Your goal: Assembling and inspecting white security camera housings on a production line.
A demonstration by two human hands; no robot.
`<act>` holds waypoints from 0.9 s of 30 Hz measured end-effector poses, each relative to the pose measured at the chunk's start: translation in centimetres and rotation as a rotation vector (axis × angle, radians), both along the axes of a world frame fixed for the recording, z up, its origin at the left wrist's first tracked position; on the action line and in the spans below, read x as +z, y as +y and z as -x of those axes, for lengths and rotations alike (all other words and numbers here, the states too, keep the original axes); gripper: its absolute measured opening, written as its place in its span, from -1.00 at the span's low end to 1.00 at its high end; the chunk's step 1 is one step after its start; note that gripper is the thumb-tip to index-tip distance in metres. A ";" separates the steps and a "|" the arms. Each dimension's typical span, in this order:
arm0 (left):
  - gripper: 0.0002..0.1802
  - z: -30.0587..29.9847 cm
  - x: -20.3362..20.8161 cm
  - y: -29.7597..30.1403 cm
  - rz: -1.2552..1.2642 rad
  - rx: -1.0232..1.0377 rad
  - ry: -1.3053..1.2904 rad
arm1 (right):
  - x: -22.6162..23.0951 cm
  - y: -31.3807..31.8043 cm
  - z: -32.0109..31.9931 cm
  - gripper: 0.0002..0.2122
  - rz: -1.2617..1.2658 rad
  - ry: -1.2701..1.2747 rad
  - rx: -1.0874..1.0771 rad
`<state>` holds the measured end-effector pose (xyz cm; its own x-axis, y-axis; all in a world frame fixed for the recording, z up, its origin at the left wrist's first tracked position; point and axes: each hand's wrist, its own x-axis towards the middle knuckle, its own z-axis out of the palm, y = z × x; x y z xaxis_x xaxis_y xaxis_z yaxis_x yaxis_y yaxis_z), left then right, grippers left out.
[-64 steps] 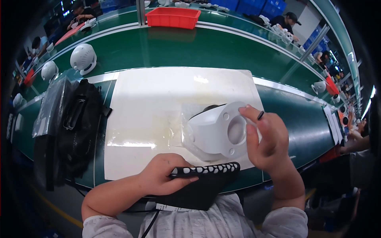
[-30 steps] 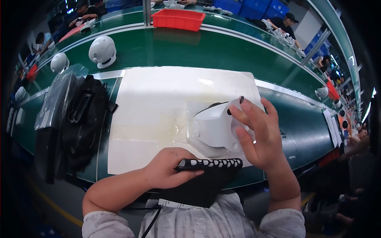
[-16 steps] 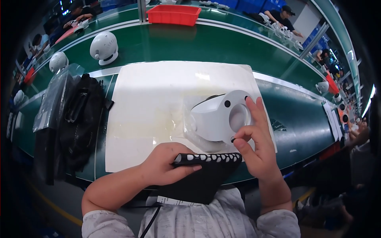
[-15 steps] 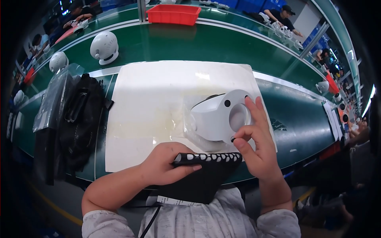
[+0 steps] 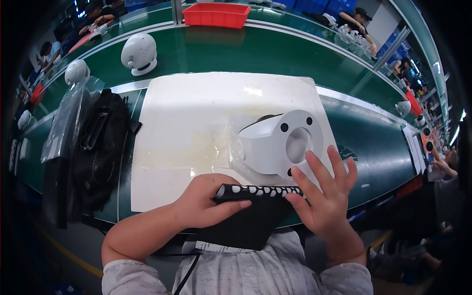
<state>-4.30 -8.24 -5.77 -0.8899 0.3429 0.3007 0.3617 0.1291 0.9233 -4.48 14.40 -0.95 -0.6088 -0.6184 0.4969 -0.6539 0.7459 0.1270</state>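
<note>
My left hand grips a black sheet with white round spots, bent over at its upper edge, where the spots show. At that edge's right end, my right hand is open with fingers spread; its thumb is at the sheet, but whether it touches I cannot tell. Just beyond, a white rounded device lies on its side with its ring-shaped base facing right. Three black round pads show on the base: an upper-left pad, an upper-right pad and a lower pad beside my right fingertips.
A white board covers the bench under the device. Left of it lie a black bag and clear plastic wrapping. Across the green belt stand a white device and a red tray. Other people work farther off.
My right hand has drawn back from the base toward the sheet and its fingers have opened from a pinch. The lower pad shows on the base. The white device on the belt has shifted right.
</note>
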 end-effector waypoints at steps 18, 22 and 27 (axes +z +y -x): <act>-0.87 -0.1 -0.4 -0.2 0.033 -0.018 0.085 | -0.6 -5.0 -0.4 -0.88 0.367 -0.129 0.244; -0.86 -0.2 -0.1 -0.1 0.064 0.012 0.042 | -0.6 -3.4 -0.2 -0.90 0.380 -0.118 0.349; -0.81 -0.1 0.0 0.3 0.103 0.037 0.112 | -1.2 1.1 3.2 -0.93 0.787 -0.204 -0.039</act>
<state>-4.16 -7.91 -5.73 -0.8655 0.3441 0.3640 0.4550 0.2361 0.8586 -7.66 15.50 -2.14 -0.7484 -0.1105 0.6540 -0.5791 0.5896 -0.5630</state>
